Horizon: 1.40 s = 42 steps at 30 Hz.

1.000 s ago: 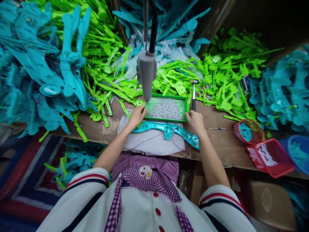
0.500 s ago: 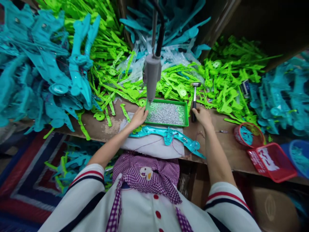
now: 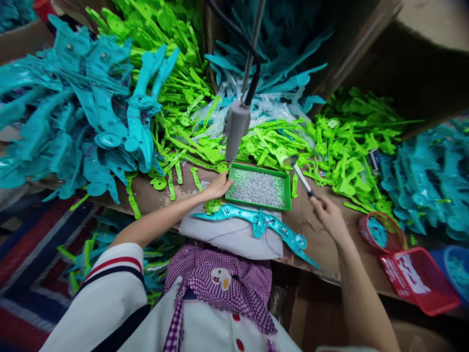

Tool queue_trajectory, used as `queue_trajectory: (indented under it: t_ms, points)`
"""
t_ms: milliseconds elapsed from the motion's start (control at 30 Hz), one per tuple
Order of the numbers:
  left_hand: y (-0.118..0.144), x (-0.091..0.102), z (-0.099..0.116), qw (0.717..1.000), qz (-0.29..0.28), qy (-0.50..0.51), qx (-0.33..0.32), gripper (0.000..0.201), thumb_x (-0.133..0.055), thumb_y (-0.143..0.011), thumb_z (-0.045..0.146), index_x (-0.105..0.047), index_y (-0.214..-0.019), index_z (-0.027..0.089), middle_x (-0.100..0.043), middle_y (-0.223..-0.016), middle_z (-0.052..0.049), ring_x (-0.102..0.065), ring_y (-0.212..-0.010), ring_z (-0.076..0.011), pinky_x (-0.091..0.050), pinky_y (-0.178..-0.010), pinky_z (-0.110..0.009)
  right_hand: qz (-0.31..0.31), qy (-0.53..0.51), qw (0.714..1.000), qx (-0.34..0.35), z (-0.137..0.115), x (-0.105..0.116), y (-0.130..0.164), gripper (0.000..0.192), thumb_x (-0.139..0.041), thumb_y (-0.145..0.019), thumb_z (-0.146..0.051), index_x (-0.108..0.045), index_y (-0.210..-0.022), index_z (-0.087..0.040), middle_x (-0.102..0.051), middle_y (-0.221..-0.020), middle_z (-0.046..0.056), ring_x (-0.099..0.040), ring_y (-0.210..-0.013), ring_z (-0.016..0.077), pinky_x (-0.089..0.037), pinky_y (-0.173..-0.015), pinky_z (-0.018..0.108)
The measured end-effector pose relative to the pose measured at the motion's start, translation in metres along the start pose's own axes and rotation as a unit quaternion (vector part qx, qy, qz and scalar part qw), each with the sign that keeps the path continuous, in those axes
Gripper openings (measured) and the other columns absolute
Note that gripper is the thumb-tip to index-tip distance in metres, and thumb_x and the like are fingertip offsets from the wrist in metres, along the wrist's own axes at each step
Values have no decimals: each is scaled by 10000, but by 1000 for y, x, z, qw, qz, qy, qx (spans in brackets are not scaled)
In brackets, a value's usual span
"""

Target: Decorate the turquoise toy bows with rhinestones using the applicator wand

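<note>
At the frame's centre, the left hand [image 3: 219, 187] touches the left rim of the green tray [image 3: 258, 203]; whether it grips cannot be told. Right of centre, the right hand [image 3: 329, 215] is closed around the hammer [image 3: 303, 181] by its black handle. Good handling means keeping the tray level and the hammer clear of the turquoise bow-shaped part [image 3: 260, 222] below.
</note>
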<state>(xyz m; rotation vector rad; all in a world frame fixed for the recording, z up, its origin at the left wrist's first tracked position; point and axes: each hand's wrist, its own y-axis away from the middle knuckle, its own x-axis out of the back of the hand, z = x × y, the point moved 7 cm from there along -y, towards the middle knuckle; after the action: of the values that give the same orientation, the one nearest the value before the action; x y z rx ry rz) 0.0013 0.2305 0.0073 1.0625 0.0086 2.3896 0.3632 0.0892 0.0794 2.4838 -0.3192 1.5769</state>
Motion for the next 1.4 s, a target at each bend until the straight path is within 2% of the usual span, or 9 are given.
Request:
queue_trajectory:
  t_ms: [167, 400, 567, 700, 800, 900, 1067, 1233, 1400]
  points:
    - [2, -3, 7, 1000, 14, -7, 14, 648, -295, -1041, 503, -248, -1585, 155, -379, -1606, -220, -413, -1470, -354, -380, -1154, -522, -148, 130, 980, 33, 5, -8, 47, 543, -393, -940, -642, -697, -1164, -252, -762, -806, 92, -725, -728, 297, -447, -615, 340]
    - [5, -5, 4, 998, 29, -33, 37, 668, -245, -1048, 539, -167, -1634, 230, -360, -1639, -159, -451, -1447, -363, -394, -1147, -544, -241, 242, 933, 111, -46, -43, 30, 560, -281, -1014, -571, -635, -1301, -245, -786, -887, 112, -756, -848, 301, -431, -644, 319]
    - [8, -7, 4, 997, 31, -45, 55, 641, -219, -1052, 523, -201, -1627, 238, -336, -1656, -128, -466, -1439, -354, -407, -1142, -534, -221, 241, 934, 141, -101, -71, 7, 557, -247, -1024, -587, -612, -1284, -256, -781, -917, 108, -747, -867, 278, -409, -639, 299]
    - [8, -7, 2, 995, 32, -59, 68, 623, -205, -1057, 502, -228, -1619, 235, -361, -1645, -119, -454, -1451, -335, -407, -1147, -513, -196, 258, 938, 122, -115, -76, -17, 552, -239, -1022, -594, -598, -1262, -250, -776, -919, 109, -745, -850, 284, -401, -620, 295]
    - [8, -7, 1, 995, 31, -63, 72, 600, -215, -1058, 466, -225, -1619, 254, -372, -1639, -116, -509, -1403, -345, -420, -1133, -519, -182, 280, 937, 104, -93, -61, -21, 551, -256, -1017, -604, -605, -1270, -260, -779, -932, 111, -747, -847, 291, -400, -605, 295]
    - [9, -6, 2, 994, 28, -67, 76, 593, -223, -1055, 449, -232, -1618, 260, -384, -1632, -117, -535, -1376, -353, -421, -1131, -525, -180, 310, 930, 78, -50, -35, -10, 543, -272, -1019, -582, -638, -1250, -255, -781, -891, 108, -749, -800, 287, -387, -571, 290]
    - [8, -6, 3, 995, 15, -66, 67, 614, -199, -1058, 472, -186, -1628, 243, -361, -1643, -128, -479, -1425, -360, -401, -1140, -544, -153, 322, 916, 183, -21, -2, 11, 504, -292, -1030, -496, -626, -1322, -258, -780, -1079, 105, -755, -779, 265, -374, -521, 291]
    - [6, -9, 0, 995, 17, -71, 67, 664, -168, -1044, 576, -186, -1626, 258, -369, -1640, -132, -465, -1436, -357, -409, -1129, -543, -173, 315, 886, 293, -57, -23, 13, 532, -264, -1047, -471, -575, -1409, -237, -778, -1119, 121, -760, -803, 260, -447, -595, 309]
    - [5, -9, -2, 995, 24, -65, 74, 648, -186, -1044, 585, -239, -1608, 270, -374, -1641, -113, -450, -1454, -336, -405, -1139, -516, -188, 302, 895, 269, -105, -62, -6, 526, -255, -1047, -477, -564, -1402, -244, -784, -1037, 111, -747, -815, 252, -413, -590, 289]
